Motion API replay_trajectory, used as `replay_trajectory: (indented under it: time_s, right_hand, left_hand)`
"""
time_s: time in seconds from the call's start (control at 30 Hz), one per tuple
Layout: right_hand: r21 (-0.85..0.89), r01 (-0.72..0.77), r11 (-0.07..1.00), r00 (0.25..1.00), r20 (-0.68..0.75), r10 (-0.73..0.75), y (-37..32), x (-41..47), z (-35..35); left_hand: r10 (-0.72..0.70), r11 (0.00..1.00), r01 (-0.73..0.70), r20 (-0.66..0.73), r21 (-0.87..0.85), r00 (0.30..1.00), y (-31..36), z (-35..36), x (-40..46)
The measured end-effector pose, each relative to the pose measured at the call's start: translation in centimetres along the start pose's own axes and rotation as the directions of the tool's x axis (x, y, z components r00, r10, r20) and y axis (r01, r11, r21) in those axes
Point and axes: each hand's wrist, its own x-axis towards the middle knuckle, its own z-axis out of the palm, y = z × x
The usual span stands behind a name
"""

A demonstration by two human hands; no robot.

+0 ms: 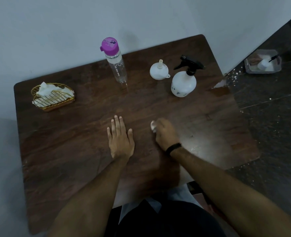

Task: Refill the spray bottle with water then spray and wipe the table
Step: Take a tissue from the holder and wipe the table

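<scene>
My left hand (120, 137) lies flat on the dark wooden table (69, 151), fingers straight. My right hand (166, 132) grips a wadded white tissue (153, 126) pressed on the tabletop beside it; only a bit of the tissue shows past the fingers. A white spray bottle (183, 82) with a black trigger head stands at the back right. A white funnel (159, 71) sits upside down left of it. A clear water bottle (116, 65) with a purple cap stands at the back middle. A wet sheen (197, 144) shows right of my right hand.
A gold wire basket (54, 98) with white tissues sits at the table's back left. The table stands against a pale wall. On the dark floor to the right lies a clear tray (262, 62) with small items. A chipped spot (220, 86) marks the table's right edge.
</scene>
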Motion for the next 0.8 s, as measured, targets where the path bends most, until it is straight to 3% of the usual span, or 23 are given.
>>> replay_trajectory:
  time_s: [0.1,0.2,0.27,0.4,0.53,0.6,0.67,0.73,0.8]
  right_hand:
    - [0.105,0.191,0.976,0.975,0.097,-0.202,-2.1,-4.5,2.2]
    - [0.184,0.255,0.949,0.948,0.144,-0.283,-2.3,-4.4,1.6]
    - [0.156,0.207,0.966,0.975,0.051,-0.217,-0.9,-2.2,-0.1]
    - [0.063,-0.032,0.998,0.996,-0.082,0.037,3.7,2.5,-3.5]
    - [-0.006,-0.032,0.999,0.998,-0.046,0.031,5.5,2.4,-3.3]
    - [0.025,0.017,1.0,1.0,0.008,-0.018,4.1,0.6,-2.3]
    - [0.1,0.166,0.981,0.981,0.083,-0.174,2.0,-1.9,-1.1]
    - [0.2,0.32,0.926,0.912,0.198,-0.358,-0.3,-3.8,-0.4]
    - [0.284,0.31,0.907,0.831,0.384,-0.404,-2.0,-4.0,-0.8]
  left_hand:
    - [-0.012,1.0,0.012,0.003,-0.011,1.0,0.0,-0.1,0.1]
    - [-0.016,1.0,0.016,0.014,-0.024,1.0,0.0,-0.2,0.2]
    - [-0.02,1.0,0.021,0.019,-0.016,1.0,0.1,-0.2,0.3]
    - [-0.06,0.998,0.06,0.021,-0.011,0.998,0.4,-0.1,-0.1]
    - [-0.098,0.995,0.099,0.032,-0.017,0.995,1.1,-0.2,-0.3]
    - [-0.132,0.991,0.133,0.037,-0.028,0.991,1.6,-0.3,-0.2]
    - [-0.172,0.984,0.174,0.048,-0.049,0.984,2.5,-0.4,-0.1]
    - [-0.196,0.978,0.2,0.063,-0.062,0.979,3.3,-0.8,0.0]
    - [-0.203,0.974,0.212,0.106,-0.083,0.973,4.1,-1.5,0.1]
